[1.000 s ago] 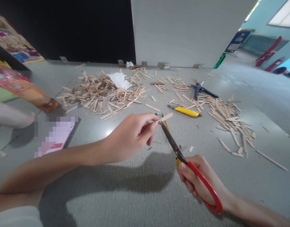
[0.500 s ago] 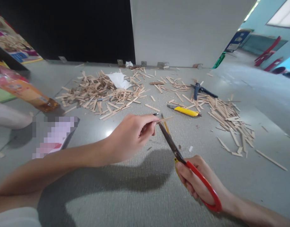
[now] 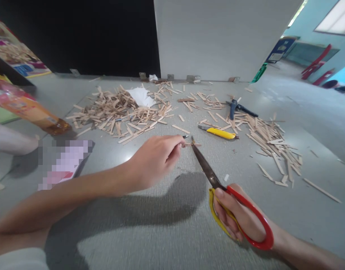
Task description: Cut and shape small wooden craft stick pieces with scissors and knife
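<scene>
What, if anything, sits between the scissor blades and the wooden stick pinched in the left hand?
Nothing visible does. The left hand pinches the wooden stick at its fingertips, and the tips of the scissors held in the right hand already meet the stick. The yellow utility knife lies farther back on the floor, apart from both.

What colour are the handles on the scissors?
One handle of the scissors is red, the other yellow, held in the right hand. Head view shows it.

Bare floor (image 3: 149,232) near and under both arms. Ahead, blocked left by stick heap (image 3: 118,112), right by scattered sticks (image 3: 273,142); yellow knife (image 3: 219,132) and pliers (image 3: 237,107) between.
</scene>
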A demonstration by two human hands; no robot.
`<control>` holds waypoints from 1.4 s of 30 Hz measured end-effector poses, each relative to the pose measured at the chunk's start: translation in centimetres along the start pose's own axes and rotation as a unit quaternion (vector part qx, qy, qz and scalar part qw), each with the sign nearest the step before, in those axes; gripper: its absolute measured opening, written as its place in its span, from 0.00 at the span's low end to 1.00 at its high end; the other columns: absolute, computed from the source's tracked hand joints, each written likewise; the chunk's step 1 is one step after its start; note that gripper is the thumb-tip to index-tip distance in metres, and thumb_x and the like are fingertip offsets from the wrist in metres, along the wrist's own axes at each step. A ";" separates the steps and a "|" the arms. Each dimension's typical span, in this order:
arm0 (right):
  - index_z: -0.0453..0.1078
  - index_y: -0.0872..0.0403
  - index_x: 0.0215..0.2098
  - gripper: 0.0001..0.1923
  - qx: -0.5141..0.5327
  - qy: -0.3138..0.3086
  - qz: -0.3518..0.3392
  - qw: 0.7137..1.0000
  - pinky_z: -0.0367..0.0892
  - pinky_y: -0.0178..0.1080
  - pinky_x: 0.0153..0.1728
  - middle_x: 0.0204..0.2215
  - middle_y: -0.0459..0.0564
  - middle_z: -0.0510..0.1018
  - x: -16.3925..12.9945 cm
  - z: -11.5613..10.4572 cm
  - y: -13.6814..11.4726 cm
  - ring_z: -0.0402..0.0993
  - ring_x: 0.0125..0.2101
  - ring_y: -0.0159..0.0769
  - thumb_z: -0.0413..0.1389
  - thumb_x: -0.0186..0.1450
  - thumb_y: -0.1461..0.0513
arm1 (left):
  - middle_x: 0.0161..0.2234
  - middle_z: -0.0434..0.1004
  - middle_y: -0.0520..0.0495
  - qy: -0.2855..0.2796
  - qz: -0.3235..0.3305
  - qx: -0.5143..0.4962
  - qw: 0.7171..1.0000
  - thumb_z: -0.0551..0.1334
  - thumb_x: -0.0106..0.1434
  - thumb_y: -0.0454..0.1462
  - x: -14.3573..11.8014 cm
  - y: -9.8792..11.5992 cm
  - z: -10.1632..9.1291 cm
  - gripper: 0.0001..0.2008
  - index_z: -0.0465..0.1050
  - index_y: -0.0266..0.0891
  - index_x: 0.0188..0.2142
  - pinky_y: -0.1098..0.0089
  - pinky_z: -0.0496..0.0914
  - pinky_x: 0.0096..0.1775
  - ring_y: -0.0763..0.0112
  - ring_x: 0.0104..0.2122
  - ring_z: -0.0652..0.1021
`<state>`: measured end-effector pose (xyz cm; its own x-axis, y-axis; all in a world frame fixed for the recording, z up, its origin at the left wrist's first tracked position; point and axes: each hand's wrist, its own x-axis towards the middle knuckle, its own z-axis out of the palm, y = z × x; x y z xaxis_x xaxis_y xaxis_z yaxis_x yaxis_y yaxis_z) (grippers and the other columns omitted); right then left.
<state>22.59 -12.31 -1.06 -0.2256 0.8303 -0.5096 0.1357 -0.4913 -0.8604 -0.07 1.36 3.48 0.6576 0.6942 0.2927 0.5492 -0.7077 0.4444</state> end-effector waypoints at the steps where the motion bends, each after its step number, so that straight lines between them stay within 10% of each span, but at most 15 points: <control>1: 0.61 0.49 0.18 0.41 -0.009 0.010 -0.005 1.000 0.56 0.31 0.13 0.08 0.37 0.58 0.0 0.0 0.1 0.52 0.10 0.25 0.50 0.64 0.24 | 0.22 0.72 0.54 0.004 -0.008 -0.004 1.000 0.51 0.74 0.34 0.1 -0.1 -0.1 0.16 0.79 0.37 0.41 0.70 0.60 0.29 0.71 0.21 0.69; 9: 0.70 0.52 0.34 0.39 -0.089 0.030 -0.101 0.990 0.70 0.38 0.27 0.25 0.46 0.72 -0.1 -0.7 1.2 0.71 0.26 0.35 0.49 0.69 0.27 | 0.18 0.59 0.60 0.043 -0.103 -0.102 0.988 0.52 0.75 0.37 0.6 0.3 -1.0 0.12 0.73 0.39 0.38 0.70 0.54 0.23 0.74 0.16 0.60; 22: 0.65 0.52 0.36 0.36 -0.101 -0.056 -0.149 0.982 0.68 0.37 0.28 0.27 0.43 0.66 -0.1 -0.8 1.6 0.67 0.25 0.33 0.45 0.73 0.30 | 0.22 0.55 0.58 -0.087 -0.130 -0.205 0.966 0.60 0.72 0.46 1.0 0.1 -0.4 0.15 0.73 0.39 0.33 0.71 0.52 0.26 0.74 0.23 0.59; 42: 0.75 0.53 0.43 0.38 -0.169 0.021 -0.224 0.960 0.69 0.40 0.31 0.29 0.48 0.72 -0.8 0.2 0.6 0.66 0.28 0.38 0.47 0.72 0.29 | 0.20 0.62 0.59 -0.168 -0.084 -0.307 0.933 0.56 0.77 0.44 -1.1 2.8 0.2 0.16 0.70 0.40 0.33 0.74 0.56 0.24 0.77 0.20 0.62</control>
<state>22.63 -13.32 -1.12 -0.2961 0.9516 -0.0823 0.3406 0.0247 -0.9399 0.88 -1.44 4.26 0.7700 0.6351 -0.0609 0.3281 -0.3124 0.8915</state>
